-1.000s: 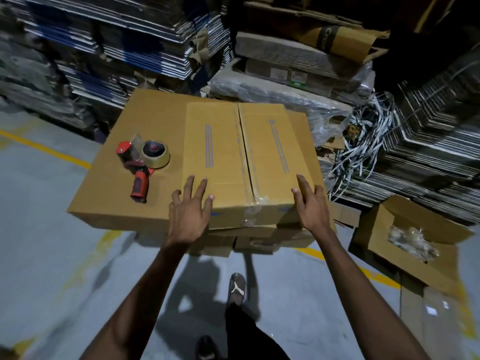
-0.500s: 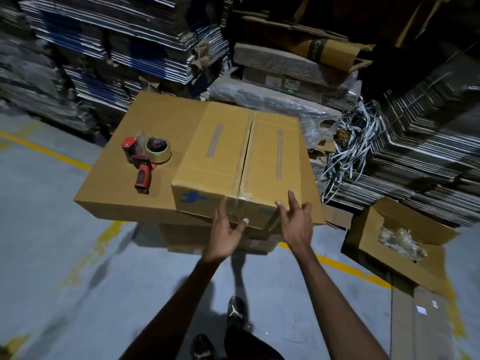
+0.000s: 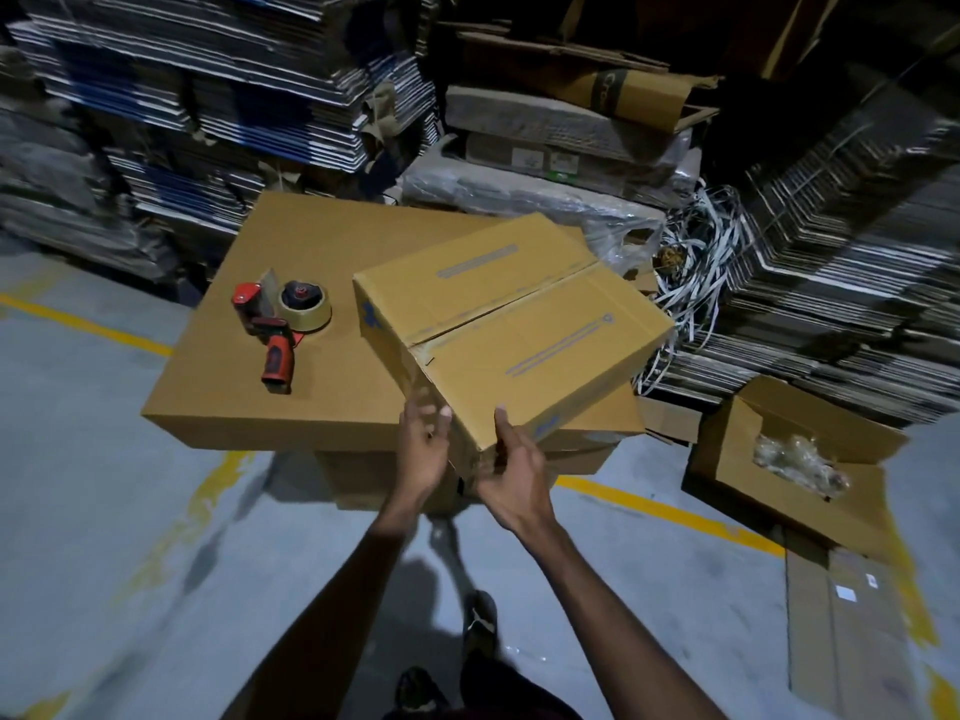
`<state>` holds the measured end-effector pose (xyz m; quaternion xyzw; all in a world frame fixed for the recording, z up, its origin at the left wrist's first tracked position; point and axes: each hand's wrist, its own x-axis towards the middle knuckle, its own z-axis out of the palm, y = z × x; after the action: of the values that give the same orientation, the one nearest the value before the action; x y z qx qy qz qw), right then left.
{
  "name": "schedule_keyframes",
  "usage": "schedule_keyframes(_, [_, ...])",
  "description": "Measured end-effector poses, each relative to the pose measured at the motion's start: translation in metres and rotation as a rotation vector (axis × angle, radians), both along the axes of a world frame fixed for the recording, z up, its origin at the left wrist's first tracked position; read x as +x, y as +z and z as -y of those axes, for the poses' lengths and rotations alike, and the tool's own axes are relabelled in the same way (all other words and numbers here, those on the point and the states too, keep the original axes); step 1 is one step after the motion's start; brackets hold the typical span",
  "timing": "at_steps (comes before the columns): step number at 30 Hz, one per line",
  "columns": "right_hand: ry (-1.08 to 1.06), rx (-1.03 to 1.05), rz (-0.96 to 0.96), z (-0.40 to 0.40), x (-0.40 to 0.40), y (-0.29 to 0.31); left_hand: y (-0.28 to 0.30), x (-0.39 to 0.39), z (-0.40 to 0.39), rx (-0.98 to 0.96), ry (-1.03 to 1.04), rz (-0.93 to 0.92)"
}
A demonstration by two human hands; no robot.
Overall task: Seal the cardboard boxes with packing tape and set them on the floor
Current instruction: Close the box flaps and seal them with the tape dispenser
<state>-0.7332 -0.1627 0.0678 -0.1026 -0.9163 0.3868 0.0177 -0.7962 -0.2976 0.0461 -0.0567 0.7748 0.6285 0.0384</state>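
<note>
A closed brown cardboard box (image 3: 511, 324) with clear tape along its top seam lies turned at an angle on a large flat cardboard surface (image 3: 322, 392). Its near corner juts past the front edge. My right hand (image 3: 511, 470) grips that corner, thumb on the top and fingers under it. My left hand (image 3: 423, 449) presses flat against the box's near left side, blurred. A red-handled tape dispenser (image 3: 280, 324) with a roll of tape lies on the surface left of the box.
An open box (image 3: 789, 459) holding crumpled plastic sits on the floor at the right, with flat cardboard (image 3: 852, 626) beside it. Tall stacks of flattened cartons (image 3: 218, 96) and a tangle of white strapping (image 3: 691, 283) stand behind. The grey floor (image 3: 104, 511) has yellow lines.
The box has swung counter-clockwise and slid toward me, so its corner now hangs over the front edge. Both hands came together from the box's top to that near corner.
</note>
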Motion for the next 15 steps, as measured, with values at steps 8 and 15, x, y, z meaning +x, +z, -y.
schedule_keyframes(8, [0.033,0.193,0.021,-0.003,-0.016,0.014,-0.01,0.027,0.011,0.02,-0.349,-0.041])
schedule_keyframes(15, [0.302,0.461,-0.042,-0.026,-0.07,0.035,-0.012,-0.028,0.034,-0.165,-0.306,-0.117])
